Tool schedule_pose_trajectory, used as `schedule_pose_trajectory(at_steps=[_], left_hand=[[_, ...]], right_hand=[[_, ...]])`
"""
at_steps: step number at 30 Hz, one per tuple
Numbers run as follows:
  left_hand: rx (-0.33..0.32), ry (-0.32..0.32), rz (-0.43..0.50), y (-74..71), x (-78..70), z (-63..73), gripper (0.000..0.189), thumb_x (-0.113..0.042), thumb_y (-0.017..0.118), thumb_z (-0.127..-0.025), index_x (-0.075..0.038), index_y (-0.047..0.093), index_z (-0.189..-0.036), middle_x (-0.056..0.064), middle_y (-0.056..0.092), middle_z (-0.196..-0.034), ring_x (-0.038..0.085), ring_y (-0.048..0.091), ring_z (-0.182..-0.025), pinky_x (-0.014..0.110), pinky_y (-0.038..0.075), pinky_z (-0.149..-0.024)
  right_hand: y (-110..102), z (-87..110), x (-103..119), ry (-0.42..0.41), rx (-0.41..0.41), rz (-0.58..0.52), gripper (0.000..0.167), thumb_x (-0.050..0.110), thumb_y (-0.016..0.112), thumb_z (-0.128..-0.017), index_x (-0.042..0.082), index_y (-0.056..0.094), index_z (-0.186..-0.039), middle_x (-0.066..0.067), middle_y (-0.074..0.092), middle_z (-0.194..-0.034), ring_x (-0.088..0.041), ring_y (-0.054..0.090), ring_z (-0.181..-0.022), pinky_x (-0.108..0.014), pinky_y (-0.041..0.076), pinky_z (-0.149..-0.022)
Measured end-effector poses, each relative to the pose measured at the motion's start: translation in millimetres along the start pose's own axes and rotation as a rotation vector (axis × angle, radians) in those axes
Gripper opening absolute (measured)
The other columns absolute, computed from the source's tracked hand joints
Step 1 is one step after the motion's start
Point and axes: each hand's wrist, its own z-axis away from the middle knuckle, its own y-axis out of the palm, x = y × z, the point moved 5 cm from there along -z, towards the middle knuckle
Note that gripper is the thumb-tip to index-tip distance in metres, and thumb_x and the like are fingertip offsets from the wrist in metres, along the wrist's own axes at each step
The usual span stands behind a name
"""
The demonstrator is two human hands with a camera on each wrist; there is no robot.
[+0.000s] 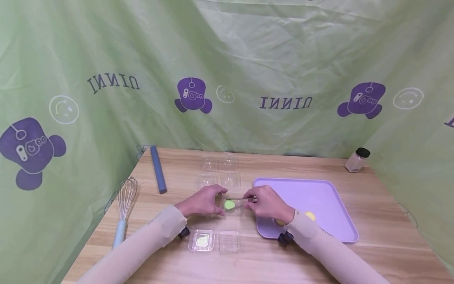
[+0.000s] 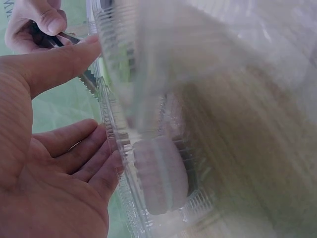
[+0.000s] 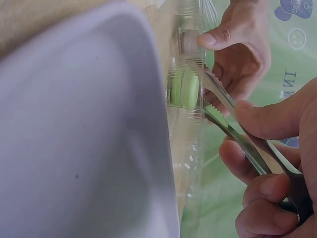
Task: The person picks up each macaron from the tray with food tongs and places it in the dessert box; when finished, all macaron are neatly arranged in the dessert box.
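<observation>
Green filled cookie [image 3: 184,89] in a clear plastic container [image 1: 230,241], with both my hands at work around it. The cookie rests in a far-row compartment, standing on edge, its layers visible through the ridged wall. Just above it are the toothed ends of my metal tongs [image 3: 247,151]; these ends stand apart, and whether they touch the cookie I cannot tell. My right hand [image 1: 267,202] is clamped on the tongs, thumb on one arm and curled fingers on the other. My left hand [image 1: 205,201] holds its thumb well apart from its extended fingers, the fingertips at the container's edge. A paler cookie [image 2: 161,176], pinkish in the left wrist view, sits in another compartment of the container.

Beyond my hands lie four clear domed sections [image 1: 230,180] of the packaging. To my right is a lilac tray [image 1: 301,189], bearing a yellow piece [image 1: 310,215] beside my right forearm, which partly hides a second one. To my left lie a whisk [image 1: 122,213] with a pale blue handle and, farther off, a dark blue rod [image 1: 158,169]. A jar [image 1: 356,161] with a black lid stands at the far right of the wooden table [image 1: 386,221]. A green curtain [image 1: 248,47] with purple figures hangs behind.
</observation>
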Motion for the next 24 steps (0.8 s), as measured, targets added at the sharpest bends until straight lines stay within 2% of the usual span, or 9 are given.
schedule_pose_trajectory(at_steps=[8,13,19,24], left_hand=[[-0.006,-0.002,0.020,-0.2,1.3,0.6,0.087,-0.029,0.090,-0.073,-0.004,0.050,-0.146,0.013,0.059,-0.144,0.032,0.056,-0.133,0.051,0.045,-0.117],[-0.024,-0.017,0.054,-6.8,1.6,4.1,0.090,-0.030,0.090,-0.072,-0.005,0.047,-0.148,0.015,0.057,-0.145,0.033,0.055,-0.132,0.054,0.045,-0.116],[-0.114,-0.013,0.036,-24.2,-0.8,14.5,0.090,-0.035,0.089,-0.073,-0.009,0.048,-0.148,0.011,0.053,-0.150,0.034,0.052,-0.137,0.056,0.043,-0.117],[-0.208,-0.014,0.070,-41.5,-3.8,35.7,0.085,-0.032,0.090,-0.073,-0.014,0.051,-0.147,0.007,0.052,-0.151,0.034,0.051,-0.138,0.058,0.043,-0.117]], right_hand=[[-6,-1.0,-1,-0.003,-0.023,-0.021,0.018,0.016,0.083,-0.080,0.009,0.079,-0.096,0.003,0.075,-0.082,-0.003,0.063,-0.070,-0.017,0.055,-0.064],[-11,-1.6,-2,0.005,-0.047,-0.034,0.017,0.016,0.084,-0.080,0.010,0.080,-0.095,0.006,0.073,-0.079,-0.001,0.061,-0.068,-0.015,0.052,-0.062],[-21,0.4,-7,0.073,-0.100,-0.103,0.016,0.016,0.082,-0.081,0.009,0.079,-0.096,0.006,0.073,-0.080,0.001,0.058,-0.067,-0.015,0.050,-0.059],[-35,7.5,-16,0.170,-0.158,-0.166,0.022,0.019,0.082,-0.083,0.012,0.079,-0.103,0.001,0.078,-0.091,-0.004,0.066,-0.075,-0.018,0.056,-0.066]])
